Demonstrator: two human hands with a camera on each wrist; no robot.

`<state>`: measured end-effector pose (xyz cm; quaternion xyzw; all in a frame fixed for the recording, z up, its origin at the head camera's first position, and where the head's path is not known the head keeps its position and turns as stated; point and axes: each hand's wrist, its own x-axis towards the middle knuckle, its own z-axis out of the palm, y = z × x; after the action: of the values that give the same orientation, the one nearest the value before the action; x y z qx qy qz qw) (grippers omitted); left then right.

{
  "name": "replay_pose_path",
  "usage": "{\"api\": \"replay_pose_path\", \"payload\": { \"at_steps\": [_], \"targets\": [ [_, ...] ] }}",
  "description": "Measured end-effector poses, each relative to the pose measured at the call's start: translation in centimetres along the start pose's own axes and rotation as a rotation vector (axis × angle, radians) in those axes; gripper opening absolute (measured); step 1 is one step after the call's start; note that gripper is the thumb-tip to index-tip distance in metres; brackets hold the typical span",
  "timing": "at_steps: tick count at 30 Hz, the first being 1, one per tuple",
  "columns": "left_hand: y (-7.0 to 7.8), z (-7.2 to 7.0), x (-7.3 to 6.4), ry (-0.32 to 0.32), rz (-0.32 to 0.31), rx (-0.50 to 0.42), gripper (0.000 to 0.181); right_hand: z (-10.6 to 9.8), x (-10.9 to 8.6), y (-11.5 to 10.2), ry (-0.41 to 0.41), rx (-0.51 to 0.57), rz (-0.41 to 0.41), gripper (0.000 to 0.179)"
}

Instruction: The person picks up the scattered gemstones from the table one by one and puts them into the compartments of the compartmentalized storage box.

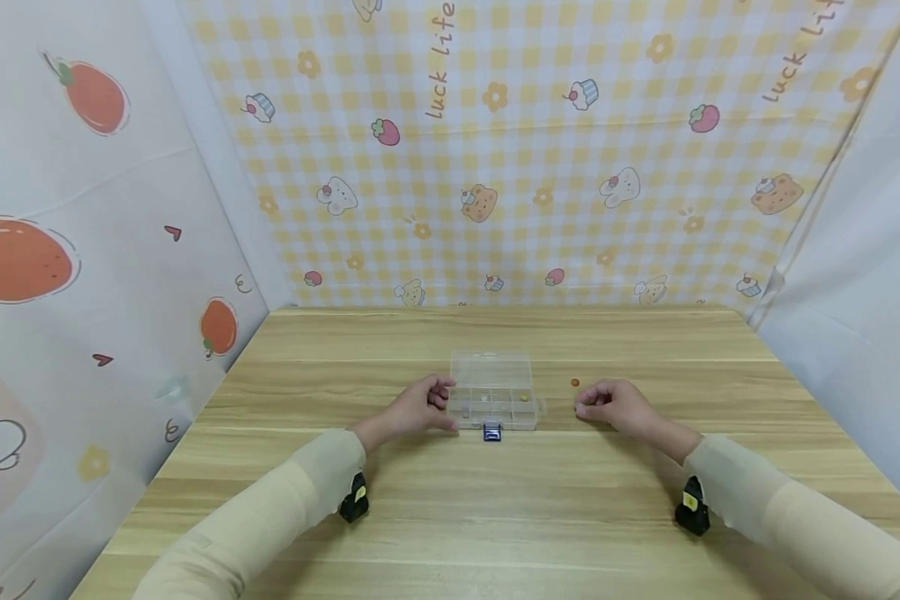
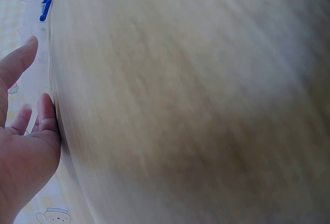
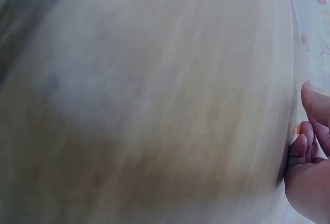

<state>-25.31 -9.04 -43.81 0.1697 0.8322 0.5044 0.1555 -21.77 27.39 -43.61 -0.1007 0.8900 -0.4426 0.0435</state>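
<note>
A clear plastic compartment box (image 1: 491, 408) stands on the table with its lid (image 1: 491, 370) raised at the back. Its blue latch (image 1: 492, 432) is at the front edge. My left hand (image 1: 420, 406) holds the box's left end, the thumb at the front corner and the fingers farther back. To the right of the box, my right hand (image 1: 615, 406) has its thumb and forefinger pinched together near the tabletop. A tiny dark thing (image 1: 577, 409) shows at those fingertips, its kind unclear. Just beyond lies a small orange-brown bead-like piece (image 1: 575, 382), also glimpsed as an orange spot (image 3: 299, 129) in the right wrist view.
A small yellow piece (image 1: 524, 398) sits in a back right compartment, and a pale one (image 1: 484, 398) is nearer the middle. The wood-grain table (image 1: 480, 517) ends at a checked cloth backdrop (image 1: 450, 167). A black wrist camera is strapped to each sleeve.
</note>
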Motion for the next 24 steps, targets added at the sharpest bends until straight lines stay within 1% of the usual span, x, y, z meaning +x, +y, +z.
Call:
{"api": "replay_pose_path", "payload": {
  "at_steps": [13, 19, 24],
  "targets": [
    [0.18, -0.05, -0.16, -0.017, 0.0, -0.014, 0.071, -0.11, -0.12, -0.14, 0.002, 0.06, 0.035, 0.02],
    [0.08, -0.07, -0.15, -0.013, 0.0, -0.007, 0.07, -0.07, 0.04, -0.47, 0.007, 0.073, 0.017, 0.024],
    [0.1, -0.05, -0.13, -0.006, -0.001, -0.004, 0.07, 0.19, 0.19, -0.95, 0.004, 0.086, 0.04, 0.026]
  ]
}}
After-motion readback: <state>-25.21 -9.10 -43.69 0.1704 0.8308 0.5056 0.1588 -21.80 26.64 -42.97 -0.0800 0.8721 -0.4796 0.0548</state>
